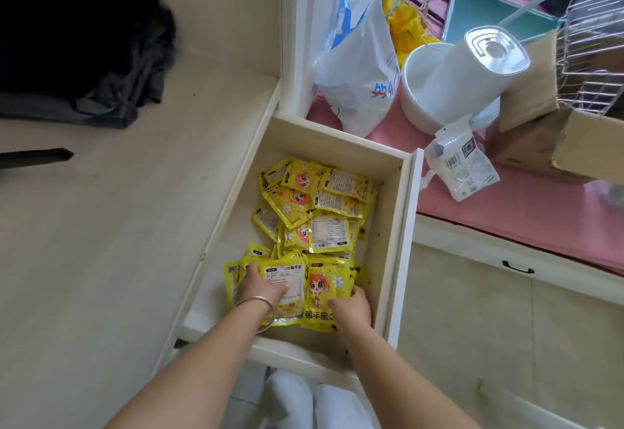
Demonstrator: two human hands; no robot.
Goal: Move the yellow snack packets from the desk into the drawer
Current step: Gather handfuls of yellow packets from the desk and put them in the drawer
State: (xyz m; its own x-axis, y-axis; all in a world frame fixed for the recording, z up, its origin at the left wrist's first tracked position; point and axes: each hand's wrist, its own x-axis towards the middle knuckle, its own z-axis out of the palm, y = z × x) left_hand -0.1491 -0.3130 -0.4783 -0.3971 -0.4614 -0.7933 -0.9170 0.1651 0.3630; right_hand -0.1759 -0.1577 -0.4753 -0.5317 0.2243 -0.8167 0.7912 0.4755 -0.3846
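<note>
The open drawer [398,212] sticks out from under the pale wooden desk [118,226]. Several yellow snack packets [314,205] with a red-haired cartoon figure lie piled inside it. Both my hands are down in the near end of the drawer. My left hand [260,288], with a silver bangle on the wrist, grips the left side of a bunch of packets [304,293]. My right hand [351,307] holds the right side of the same bunch, fingers tucked under it. No yellow packets show on the desk top.
Dark folded clothes [77,57] and a black strap [37,156] lie on the desk at the left. To the right, a pink surface carries a white plastic bag [358,67], a white appliance [466,70], a cardboard box [547,131] and a wire basket [597,53].
</note>
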